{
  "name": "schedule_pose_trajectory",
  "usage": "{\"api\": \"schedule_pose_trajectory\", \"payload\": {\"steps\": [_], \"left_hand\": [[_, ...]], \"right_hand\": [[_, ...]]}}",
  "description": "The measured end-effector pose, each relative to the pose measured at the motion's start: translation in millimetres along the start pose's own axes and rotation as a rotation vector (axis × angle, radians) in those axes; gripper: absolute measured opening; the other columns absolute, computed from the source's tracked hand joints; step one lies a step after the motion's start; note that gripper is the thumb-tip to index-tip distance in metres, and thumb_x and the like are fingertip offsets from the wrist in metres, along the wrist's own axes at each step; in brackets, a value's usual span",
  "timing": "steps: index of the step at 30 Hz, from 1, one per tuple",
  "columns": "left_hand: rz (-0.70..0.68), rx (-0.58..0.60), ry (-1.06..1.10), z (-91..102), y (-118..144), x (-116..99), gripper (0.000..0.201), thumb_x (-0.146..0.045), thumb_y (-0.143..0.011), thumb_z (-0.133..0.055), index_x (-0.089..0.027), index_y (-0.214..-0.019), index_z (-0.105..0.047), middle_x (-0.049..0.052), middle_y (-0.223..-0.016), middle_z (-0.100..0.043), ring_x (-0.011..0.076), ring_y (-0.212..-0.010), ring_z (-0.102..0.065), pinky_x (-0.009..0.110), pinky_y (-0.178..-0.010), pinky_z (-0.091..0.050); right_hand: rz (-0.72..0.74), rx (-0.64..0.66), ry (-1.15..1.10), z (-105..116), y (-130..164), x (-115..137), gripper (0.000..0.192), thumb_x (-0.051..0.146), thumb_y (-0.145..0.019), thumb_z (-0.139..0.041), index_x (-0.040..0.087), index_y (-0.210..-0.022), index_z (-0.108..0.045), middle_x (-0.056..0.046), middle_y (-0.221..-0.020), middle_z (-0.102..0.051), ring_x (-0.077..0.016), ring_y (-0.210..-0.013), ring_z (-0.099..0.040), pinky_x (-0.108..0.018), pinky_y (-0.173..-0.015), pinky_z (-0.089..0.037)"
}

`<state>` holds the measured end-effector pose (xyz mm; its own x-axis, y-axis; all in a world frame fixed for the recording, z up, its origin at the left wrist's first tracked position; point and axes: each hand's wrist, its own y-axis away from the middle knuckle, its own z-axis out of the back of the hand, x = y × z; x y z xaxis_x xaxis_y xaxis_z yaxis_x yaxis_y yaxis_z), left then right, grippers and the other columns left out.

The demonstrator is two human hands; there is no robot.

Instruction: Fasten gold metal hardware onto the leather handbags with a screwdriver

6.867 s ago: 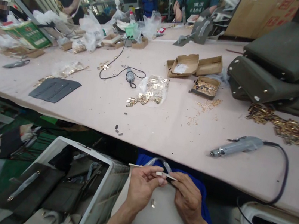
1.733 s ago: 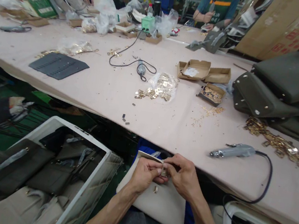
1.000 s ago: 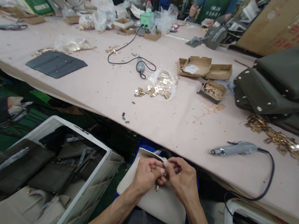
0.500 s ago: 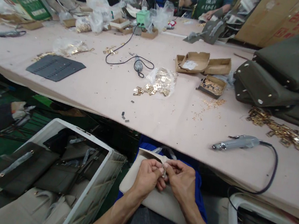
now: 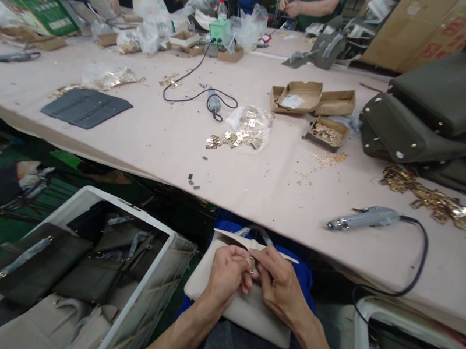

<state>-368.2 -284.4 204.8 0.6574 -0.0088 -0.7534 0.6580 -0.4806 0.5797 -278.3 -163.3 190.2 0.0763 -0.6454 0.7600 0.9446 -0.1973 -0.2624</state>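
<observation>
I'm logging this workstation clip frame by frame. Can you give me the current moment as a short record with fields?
left hand: left hand pinches a small metal fitting
right hand: right hand grips the same fitting
work piece: beige bag on the lap
table: pink table with electric screwdriver, loose gold hardware, cardboard trays, dark bags
beside: white crate of bags
</observation>
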Motion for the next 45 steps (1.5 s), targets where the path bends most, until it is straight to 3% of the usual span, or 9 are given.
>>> {"api": "schedule_pose_trajectory", "payload": {"steps": [3, 8, 13, 19, 25, 32, 39, 45], "left_hand": [[0.008, -0.004, 0.110, -2.1, 0, -4, 0.027, -0.020, -0.056, -0.066, -0.018, -0.079, -0.052, 0.005, -0.054, -0.068, 0.0124, -0.028, -0.046, 0.019, -0.026, -0.034], [0.023, 0.054, 0.142, -2.1, 2, -11, 0.024, -0.024, -0.063, -0.071, -0.015, -0.080, -0.056, 0.006, -0.059, -0.070, 0.0123, -0.031, -0.050, 0.020, -0.029, -0.039], [-0.210, 0.118, -0.123, 2.9, 9, -18, 0.031, -0.037, -0.082, -0.073, -0.011, -0.097, -0.066, 0.007, -0.073, -0.072, 0.0146, -0.049, -0.063, 0.024, -0.046, -0.053], [-0.449, 0.076, -0.441, 8.3, 0, -20, 0.019, -0.026, -0.092, -0.059, -0.015, -0.091, -0.075, 0.003, -0.069, -0.068, 0.0103, -0.049, -0.053, 0.021, -0.048, -0.043], [-0.469, 0.063, -0.543, 4.4, -10, -26, 0.021, -0.021, -0.089, -0.057, -0.016, -0.078, -0.075, 0.002, -0.063, -0.064, 0.0150, -0.058, -0.057, 0.024, -0.056, -0.044], [-0.447, 0.036, -0.583, -0.9, -15, -20, 0.022, -0.025, -0.090, -0.058, -0.016, -0.082, -0.076, 0.003, -0.059, -0.064, 0.0159, -0.052, -0.056, 0.025, -0.052, -0.041], [-0.388, -0.017, -0.466, -2.1, -24, -20, 0.016, -0.020, -0.082, -0.060, -0.016, -0.074, -0.073, 0.004, -0.062, -0.068, 0.0170, -0.056, -0.062, 0.023, -0.055, -0.045], [-0.379, -0.026, -0.496, -3.8, -27, -22, 0.017, -0.020, -0.081, -0.058, -0.015, -0.075, -0.073, 0.005, -0.062, -0.069, 0.0178, -0.057, -0.063, 0.024, -0.055, -0.046]], "right_hand": [[0.031, 0.061, 0.069, 6, -1, -3, 0.040, 0.011, -0.099, -0.042, 0.022, -0.132, -0.063, -0.008, -0.097, -0.059, -0.0185, -0.083, -0.059, -0.028, -0.070, -0.045], [-0.024, 0.091, 0.224, 6, -10, -1, 0.033, 0.012, -0.098, -0.041, 0.021, -0.109, -0.070, -0.006, -0.091, -0.058, -0.0152, -0.072, -0.054, -0.025, -0.059, -0.033], [-0.104, 0.089, 0.107, 9, -24, 1, 0.028, 0.016, -0.098, -0.044, 0.019, -0.087, -0.069, -0.003, -0.078, -0.052, -0.0148, -0.068, -0.050, -0.025, -0.063, -0.036], [-0.146, 0.130, 0.038, 12, -31, 0, 0.023, 0.015, -0.096, -0.048, 0.019, -0.079, -0.063, -0.002, -0.078, -0.053, -0.0166, -0.074, -0.052, -0.028, -0.068, -0.036], [-0.157, 0.160, -0.013, 14, -32, -1, 0.031, 0.023, -0.102, -0.043, 0.019, -0.079, -0.062, -0.002, -0.077, -0.057, -0.0168, -0.073, -0.054, -0.028, -0.069, -0.037], [-0.360, -0.022, -0.126, 6, -37, -3, 0.056, 0.046, -0.107, -0.037, 0.019, -0.064, -0.059, -0.001, -0.061, -0.055, -0.0159, -0.059, -0.051, -0.026, -0.058, -0.036], [-0.340, 0.077, -0.218, 14, -34, -4, 0.026, 0.029, -0.097, -0.053, 0.019, -0.080, -0.070, -0.001, -0.076, -0.064, -0.0162, -0.068, -0.054, -0.026, -0.063, -0.038], [-0.294, 0.093, -0.175, 12, -34, -4, 0.023, 0.017, -0.093, -0.047, 0.018, -0.079, -0.066, -0.001, -0.074, -0.061, -0.0149, -0.066, -0.051, -0.026, -0.061, -0.034]]}}
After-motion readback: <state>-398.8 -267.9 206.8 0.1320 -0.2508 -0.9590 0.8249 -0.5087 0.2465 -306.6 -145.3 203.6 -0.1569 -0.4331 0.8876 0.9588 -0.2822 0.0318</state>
